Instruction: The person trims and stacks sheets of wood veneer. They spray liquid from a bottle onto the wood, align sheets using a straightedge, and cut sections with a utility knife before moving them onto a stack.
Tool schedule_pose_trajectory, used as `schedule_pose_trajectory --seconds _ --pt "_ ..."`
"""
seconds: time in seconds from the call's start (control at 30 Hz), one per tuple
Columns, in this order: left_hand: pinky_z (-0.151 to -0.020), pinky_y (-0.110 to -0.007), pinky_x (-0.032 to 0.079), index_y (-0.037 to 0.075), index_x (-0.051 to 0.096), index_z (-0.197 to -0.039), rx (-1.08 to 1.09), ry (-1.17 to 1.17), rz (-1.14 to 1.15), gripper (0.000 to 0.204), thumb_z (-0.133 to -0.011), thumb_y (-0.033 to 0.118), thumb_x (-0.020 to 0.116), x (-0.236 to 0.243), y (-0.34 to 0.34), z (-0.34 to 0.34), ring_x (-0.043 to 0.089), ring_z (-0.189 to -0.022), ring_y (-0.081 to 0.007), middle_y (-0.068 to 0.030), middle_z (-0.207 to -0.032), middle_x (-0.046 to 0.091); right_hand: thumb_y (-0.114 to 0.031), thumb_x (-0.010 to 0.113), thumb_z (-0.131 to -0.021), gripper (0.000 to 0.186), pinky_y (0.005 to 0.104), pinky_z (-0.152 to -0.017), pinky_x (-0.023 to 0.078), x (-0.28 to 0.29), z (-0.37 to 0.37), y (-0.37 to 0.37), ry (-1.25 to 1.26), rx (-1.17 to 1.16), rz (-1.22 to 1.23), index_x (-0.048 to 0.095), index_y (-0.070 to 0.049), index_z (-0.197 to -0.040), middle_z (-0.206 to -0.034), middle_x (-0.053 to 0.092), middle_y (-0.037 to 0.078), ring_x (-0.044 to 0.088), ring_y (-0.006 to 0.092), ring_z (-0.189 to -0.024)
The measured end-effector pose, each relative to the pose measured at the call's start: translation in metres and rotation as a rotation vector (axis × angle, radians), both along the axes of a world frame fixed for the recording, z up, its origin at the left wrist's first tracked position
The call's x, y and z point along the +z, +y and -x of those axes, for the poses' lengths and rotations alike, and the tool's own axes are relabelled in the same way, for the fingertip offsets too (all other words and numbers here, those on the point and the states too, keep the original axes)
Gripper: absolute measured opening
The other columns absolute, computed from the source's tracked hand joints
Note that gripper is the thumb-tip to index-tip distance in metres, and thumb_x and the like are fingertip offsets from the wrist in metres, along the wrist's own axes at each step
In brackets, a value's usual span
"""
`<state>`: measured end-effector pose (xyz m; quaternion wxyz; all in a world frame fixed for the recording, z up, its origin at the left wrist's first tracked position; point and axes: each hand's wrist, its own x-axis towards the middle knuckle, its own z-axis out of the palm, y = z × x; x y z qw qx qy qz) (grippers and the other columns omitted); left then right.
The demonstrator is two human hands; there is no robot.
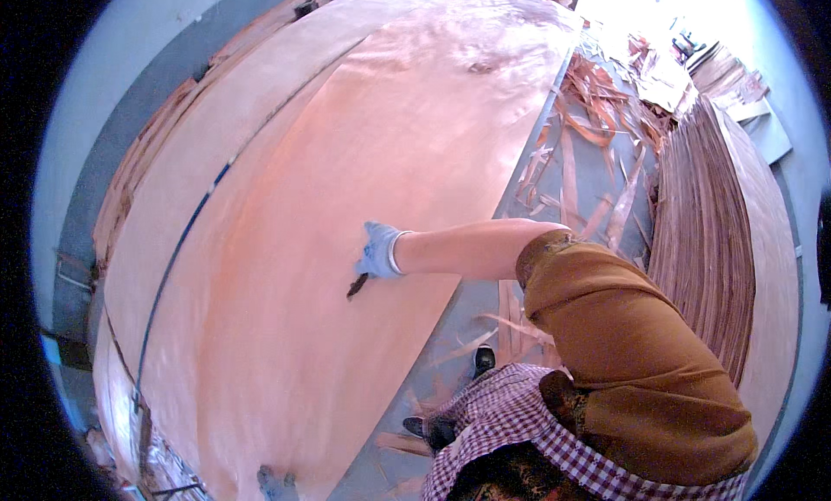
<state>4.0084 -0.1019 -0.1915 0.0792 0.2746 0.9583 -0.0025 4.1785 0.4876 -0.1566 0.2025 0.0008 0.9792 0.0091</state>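
My right hand (379, 250), in a pale blue glove, is closed on a small dark tool (356, 286), probably a blade, held against a wide pale pinkish veneer sheet (338, 362). My bare forearm crosses from the right, below a brown sleeve. At the lower edge of the view, my left hand (277, 482), in a bluish glove, shows in part with fingers apart on the same sheet near its right edge. A long, thin dark line or strip (190, 215) runs lengthwise along the left part of the sheets, curved by the lens.
Stacked veneer (701, 232) stands along the right, with offcut strips (597, 94) strewn on the grey floor (632, 198) between it and the sheet. More layered sheets (130, 181) edge the left side. My shoes (483, 360) show beside the sheet, below my arm.
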Motion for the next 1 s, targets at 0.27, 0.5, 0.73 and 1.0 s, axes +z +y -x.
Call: schedule_pose_trajectory --seconds 0.27,0.5,0.73,1.0 --pt "-0.107 -0.039 0.026 -0.006 0.037 -0.131 -0.179 -0.155 -0.258 0.072 -0.077 0.035 0.062 0.007 0.329 -0.084 0.03 -0.13 -0.0343 -0.0234 -0.138 0.034 -0.025 0.058 -0.08 0.025 0.0416 -0.088 0.034 -0.005 -0.016 0.038 -0.048 0.116 -0.047 0.062 -0.022 -0.104 -0.102 0.066 -0.003 0.059 0.0187 -0.1" --pt "-0.097 -0.043 0.037 -0.003 0.045 -0.122 -0.261 -0.036 -0.025 0.069 -0.07 0.035 0.07 0.019 0.392 -0.119 0.043 -0.116 -0.0364 -0.0216 -0.123 0.047 -0.025 0.055 -0.082 0.029 0.0413 -0.094 0.031 -0.008 -0.028 0.156 0.039 0.239 -0.045 0.058 -0.024 -0.111 -0.106 0.065 -0.004 0.058 0.0154 -0.103" --pt "-0.106 -0.049 0.03 0.007 0.043 -0.128 -0.028 -0.455 -0.414 0.046 -0.088 0.027 0.052 -0.022 0.39 -0.133 0.031 -0.128 -0.0357 -0.0145 -0.13 0.045 -0.026 0.051 -0.084 0.029 0.0407 -0.095 0.029 0.016 -0.128 0.387 -0.109 0.143 -0.053 0.056 -0.027 -0.113 -0.099 0.066 -0.005 0.06 0.0159 -0.099" --pt "-0.101 -0.045 0.032 -0.006 0.047 -0.119 0.15 0.081 0.099 0.048 -0.083 0.024 0.057 0.006 0.546 -0.146 0.043 -0.116 -0.0383 -0.0219 -0.123 0.048 -0.026 0.05 -0.085 0.031 0.0432 -0.097 0.028 0.014 -0.188 0.546 -0.074 0.129 -0.106 0.054 -0.026 -0.116 -0.1 0.066 -0.005 0.059 0.0158 -0.1"
